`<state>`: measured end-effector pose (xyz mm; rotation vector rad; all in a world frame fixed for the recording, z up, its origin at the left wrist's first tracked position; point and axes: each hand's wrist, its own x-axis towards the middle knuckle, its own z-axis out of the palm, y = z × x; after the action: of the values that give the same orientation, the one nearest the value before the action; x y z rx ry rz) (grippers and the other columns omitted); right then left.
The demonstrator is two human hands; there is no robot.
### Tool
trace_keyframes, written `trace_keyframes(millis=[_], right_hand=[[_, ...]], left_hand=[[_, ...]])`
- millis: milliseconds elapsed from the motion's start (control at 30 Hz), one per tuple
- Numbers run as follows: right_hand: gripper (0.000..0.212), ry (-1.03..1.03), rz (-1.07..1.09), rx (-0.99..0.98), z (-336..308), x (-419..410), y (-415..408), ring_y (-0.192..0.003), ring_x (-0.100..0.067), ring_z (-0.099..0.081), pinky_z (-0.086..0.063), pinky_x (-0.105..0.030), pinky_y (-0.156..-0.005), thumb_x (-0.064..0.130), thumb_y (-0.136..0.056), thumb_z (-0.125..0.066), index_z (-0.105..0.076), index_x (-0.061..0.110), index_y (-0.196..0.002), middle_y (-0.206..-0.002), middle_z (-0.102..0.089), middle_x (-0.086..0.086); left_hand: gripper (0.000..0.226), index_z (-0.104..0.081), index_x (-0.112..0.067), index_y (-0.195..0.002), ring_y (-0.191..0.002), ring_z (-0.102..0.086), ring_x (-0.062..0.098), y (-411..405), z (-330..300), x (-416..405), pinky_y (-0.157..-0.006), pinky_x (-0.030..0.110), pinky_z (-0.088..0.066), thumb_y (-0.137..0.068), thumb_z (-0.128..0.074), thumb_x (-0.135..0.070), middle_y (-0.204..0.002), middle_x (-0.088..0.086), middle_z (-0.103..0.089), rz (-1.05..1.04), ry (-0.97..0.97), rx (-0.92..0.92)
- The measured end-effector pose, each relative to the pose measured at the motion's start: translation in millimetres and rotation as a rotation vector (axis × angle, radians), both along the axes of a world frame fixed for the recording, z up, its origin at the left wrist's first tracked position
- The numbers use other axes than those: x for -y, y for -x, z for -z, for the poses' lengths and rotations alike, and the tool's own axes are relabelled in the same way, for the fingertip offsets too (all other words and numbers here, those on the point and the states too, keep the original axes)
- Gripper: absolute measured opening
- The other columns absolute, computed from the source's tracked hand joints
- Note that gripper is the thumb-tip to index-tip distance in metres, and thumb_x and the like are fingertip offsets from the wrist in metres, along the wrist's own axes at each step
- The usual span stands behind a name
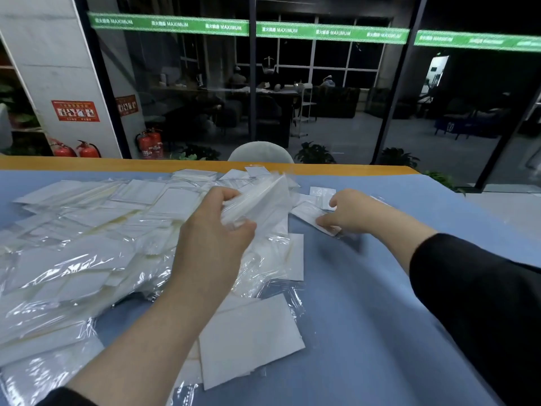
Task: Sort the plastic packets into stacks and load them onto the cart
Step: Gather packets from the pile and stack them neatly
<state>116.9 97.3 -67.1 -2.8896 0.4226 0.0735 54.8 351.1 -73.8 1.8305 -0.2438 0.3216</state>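
Note:
A wide heap of clear plastic packets (73,244) with white inserts covers the left half of the blue table (395,303). My left hand (213,230) grips a bunch of packets (260,200), lifted and tilted above the heap. My right hand (348,212) pinches the edge of a small packet (307,213) lying flat on the table to the right of the heap. A larger white packet (248,338) lies near the front, between my forearms. No cart is in view.
The table's far edge is an orange strip (117,164), with a grey chair back (260,152) just behind it. Beyond stand a glass wall, red fire extinguishers (149,143) and potted plants. Bare blue tabletop stretches to the right.

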Motion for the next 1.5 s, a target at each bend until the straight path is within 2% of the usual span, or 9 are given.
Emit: trace_keyframes(millis=[67, 200, 433, 600, 800, 1067, 1200, 1300, 1500], right_hand=[[0.047, 0.009, 0.011, -0.059, -6.1, -2.9, -12.5, -0.092, -0.03, -0.061, -0.05, -0.034, -0.074, 0.049, -0.085, -0.073, -0.064, 0.007, -0.101, -0.108, -0.066, -0.011], [0.048, -0.073, 0.031, -0.115, -9.8, -5.7, -20.4, -0.093, -0.031, -0.061, -0.052, -0.037, -0.084, 0.045, -0.081, -0.079, -0.061, 0.009, -0.108, -0.11, -0.064, -0.009], [0.034, 0.052, -0.022, 0.044, -48.4, 42.1, 12.6, -0.069, -0.022, -0.043, -0.032, -0.032, -0.059, 0.037, -0.1, -0.052, -0.056, 0.008, -0.082, -0.084, -0.053, -0.006], [0.032, -0.006, 0.047, -0.018, -53.3, 92.8, 20.6, -0.107, -0.026, -0.057, -0.048, -0.039, -0.095, 0.04, -0.094, -0.067, -0.066, 0.017, -0.115, -0.114, -0.062, 0.0], [0.031, -0.181, 0.178, -0.068, -27.2, 119.1, 1.4, -0.116, -0.027, -0.05, -0.05, -0.046, -0.098, 0.041, -0.092, -0.068, -0.064, 0.025, -0.118, -0.124, -0.055, 0.002], [0.012, -0.215, 0.204, 0.059, -10.6, 121.2, -13.9, -0.091, -0.023, -0.054, -0.042, -0.029, -0.063, 0.028, -0.089, -0.073, -0.067, 0.024, -0.098, -0.099, -0.057, 0.003], [0.011, -0.431, 0.177, 0.41, -8.9, 117.1, -4.1, -0.074, -0.023, -0.053, -0.04, -0.026, -0.054, 0.016, -0.089, -0.07, -0.065, 0.013, -0.098, -0.093, -0.061, -0.002], [0.04, -0.779, 0.145, 0.639, -23.7, 96.1, 20.4, -0.079, -0.025, -0.07, -0.056, -0.032, -0.062, 0.01, -0.087, -0.074, -0.058, 0.022, -0.122, -0.104, -0.069, -0.006], [0.021, -1.217, -0.011, 0.591, -25.2, 5.9, 74.6, -0.077, -0.015, -0.072, -0.057, -0.028, -0.062, 0.011, -0.093, -0.067, -0.07, 0.015, -0.114, -0.098, -0.078, -0.005]], left_hand=[[0.028, -0.061, -0.032, -0.106, -0.066, -0.06, 0.007, -0.3, 0.5, 0.7, -0.046, 0.011, -0.042, -0.09, -0.072, -0.012, -0.084, -0.012, -0.068, 0.008, -0.002, -0.001], [0.028, -0.06, -0.033, -0.104, -0.066, -0.06, 0.0, 0.1, 2.0, 0.5, -0.049, 0.011, -0.041, -0.09, -0.071, -0.012, -0.087, -0.014, -0.066, 0.008, -0.028, 0.01], [0.026, -0.061, -0.033, -0.103, -0.069, -0.061, 0.002, 2.6, 3.1, 3.0, -0.052, 0.012, -0.042, -0.089, -0.072, -0.014, -0.087, -0.014, -0.068, 0.029, -0.054, 0.002], [0.026, -0.059, -0.036, -0.099, -0.061, -0.058, -0.001, 7.7, 5.1, 8.1, -0.05, 0.01, -0.04, -0.09, -0.072, -0.015, -0.082, -0.012, -0.066, 0.073, -0.073, -0.01], [0.027, -0.06, -0.037, -0.094, -0.056, -0.057, 0.004, 9.0, 6.0, 8.4, -0.046, 0.012, -0.039, -0.089, -0.073, -0.014, -0.077, -0.021, -0.068, 0.101, -0.052, 0.011], [0.028, -0.06, -0.039, -0.093, -0.056, -0.057, 0.005, 1.6, 11.9, 8.9, -0.046, 0.015, -0.041, -0.087, -0.076, -0.017, -0.076, -0.021, -0.068, 0.073, -0.041, -0.003], [0.03, -0.06, -0.038, -0.096, -0.058, -0.06, 0.008, -0.1, 9.5, 8.2, -0.047, 0.018, -0.043, -0.086, -0.077, -0.015, -0.081, -0.023, -0.068, 0.068, -0.016, -0.018], [0.033, -0.061, -0.036, -0.101, -0.061, -0.066, 0.013, 0.1, 7.1, 8.7, -0.052, 0.026, -0.052, -0.085, -0.078, -0.012, -0.081, -0.017, -0.071, 0.067, 0.07, -0.092], [0.04, -0.064, -0.04, -0.107, -0.069, -0.065, 0.019, 0.3, 5.3, 4.4, -0.053, 0.03, -0.048, -0.079, -0.084, -0.02, -0.104, 0.007, -0.07, 0.12, 0.24, -0.259]])
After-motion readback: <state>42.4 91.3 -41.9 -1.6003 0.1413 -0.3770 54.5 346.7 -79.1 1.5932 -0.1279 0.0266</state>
